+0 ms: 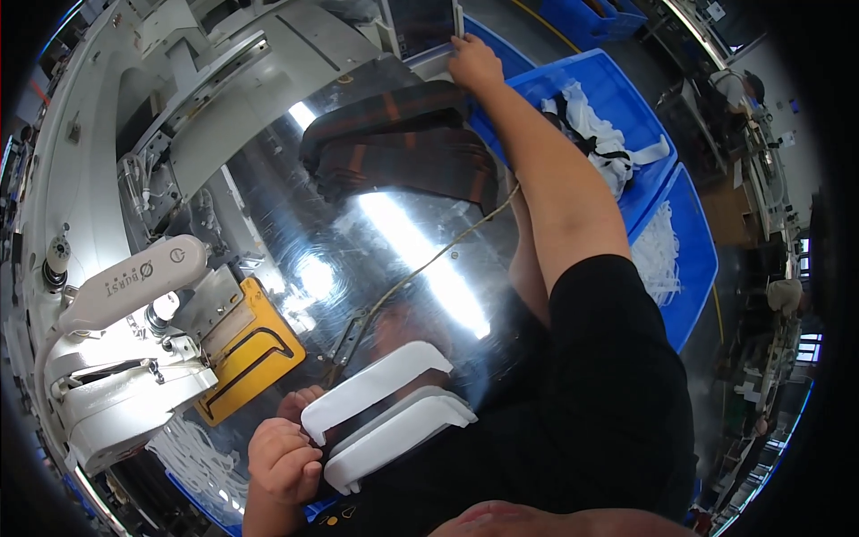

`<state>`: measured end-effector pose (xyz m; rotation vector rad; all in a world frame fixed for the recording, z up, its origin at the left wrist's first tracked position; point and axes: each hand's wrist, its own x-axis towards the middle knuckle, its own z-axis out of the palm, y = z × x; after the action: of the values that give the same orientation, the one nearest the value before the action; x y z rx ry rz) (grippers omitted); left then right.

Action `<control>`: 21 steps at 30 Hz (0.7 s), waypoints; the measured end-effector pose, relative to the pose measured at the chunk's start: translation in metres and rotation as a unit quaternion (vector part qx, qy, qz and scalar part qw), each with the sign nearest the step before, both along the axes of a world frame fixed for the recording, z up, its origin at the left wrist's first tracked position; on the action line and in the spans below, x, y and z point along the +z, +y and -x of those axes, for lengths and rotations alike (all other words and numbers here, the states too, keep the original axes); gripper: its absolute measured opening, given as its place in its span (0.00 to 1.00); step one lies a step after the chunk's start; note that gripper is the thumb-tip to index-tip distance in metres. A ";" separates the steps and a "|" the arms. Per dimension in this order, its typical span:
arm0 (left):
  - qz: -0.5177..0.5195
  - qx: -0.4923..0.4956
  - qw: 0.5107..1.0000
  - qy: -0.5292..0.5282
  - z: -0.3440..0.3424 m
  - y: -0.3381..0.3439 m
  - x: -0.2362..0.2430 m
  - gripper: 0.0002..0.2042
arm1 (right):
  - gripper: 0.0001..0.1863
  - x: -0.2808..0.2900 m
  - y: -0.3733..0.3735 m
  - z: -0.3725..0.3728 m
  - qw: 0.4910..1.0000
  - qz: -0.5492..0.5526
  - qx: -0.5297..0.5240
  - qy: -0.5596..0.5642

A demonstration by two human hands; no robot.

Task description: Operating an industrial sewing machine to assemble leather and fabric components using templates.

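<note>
My left hand (284,460) is at the near edge of the shiny metal table, its fingers curled in and nothing visible in them. Right beside it lie two white, collar-shaped pieces: one upper piece (371,389) and one lower piece (398,443), which appears to have several layers. My right arm stretches across to the far side. There my right hand (476,64) has its fingers bent at the edge of a grey upright part; what they grip, if anything, is hidden. Stacks of dark plaid fabric pieces (403,166) lie left of that forearm.
A white sewing machine head (134,376) and a yellow plate (252,353) stand at the left. A thin cord (434,255) crosses the table. Blue bins (658,179) on the right hold white and black fabric and white strips. More white strips (201,465) hang at lower left.
</note>
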<state>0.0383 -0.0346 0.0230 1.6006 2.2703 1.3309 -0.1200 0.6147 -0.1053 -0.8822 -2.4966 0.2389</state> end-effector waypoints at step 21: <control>-0.018 -0.018 1.000 0.015 0.005 -0.006 -0.010 0.18 | 0.50 0.004 0.043 0.030 0.988 0.132 0.064 0.052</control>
<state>0.0336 -0.0406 0.0129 1.6756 2.2346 1.3568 -0.1500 0.6577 -0.1010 -0.7869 -2.4629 0.6544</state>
